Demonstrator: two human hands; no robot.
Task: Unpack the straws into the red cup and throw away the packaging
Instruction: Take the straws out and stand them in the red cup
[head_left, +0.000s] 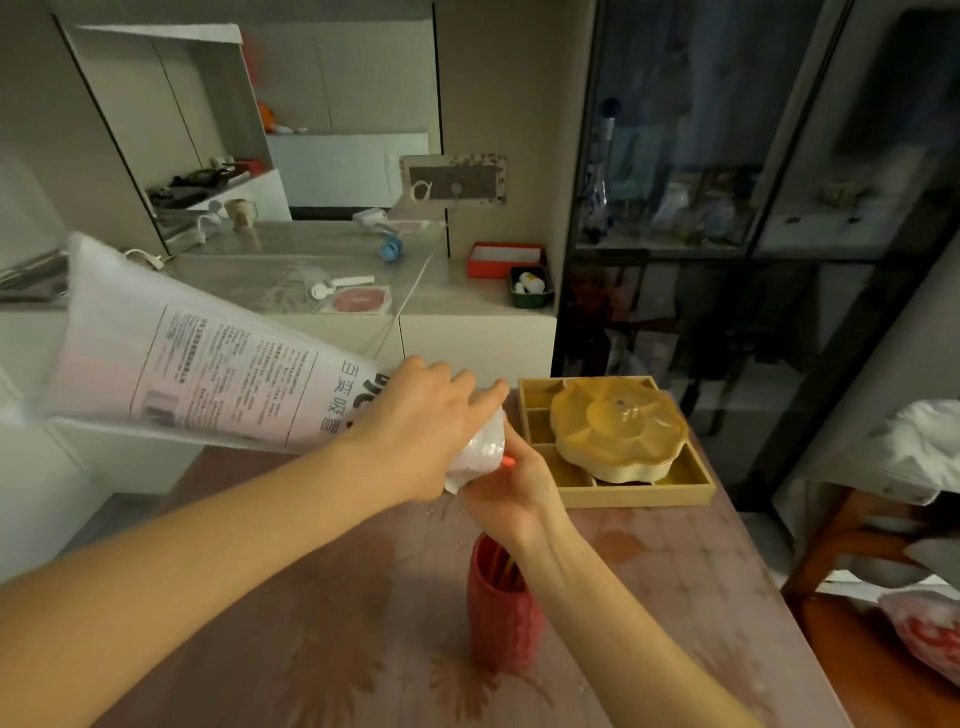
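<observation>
Your left hand (415, 415) grasps the printed straw bag (208, 374) near its lower mouth, with the bag slanting up to the left. Your right hand (511, 488) pinches an orange straw tip (509, 461) there. The red cup (501, 618), holding straws (506, 564), stands on the table (675, 571) just below.

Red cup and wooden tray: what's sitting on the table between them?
In the head view, nothing sits between the red cup and the wooden tray. The table is bare there, and only the right forearm crosses above it.
</observation>
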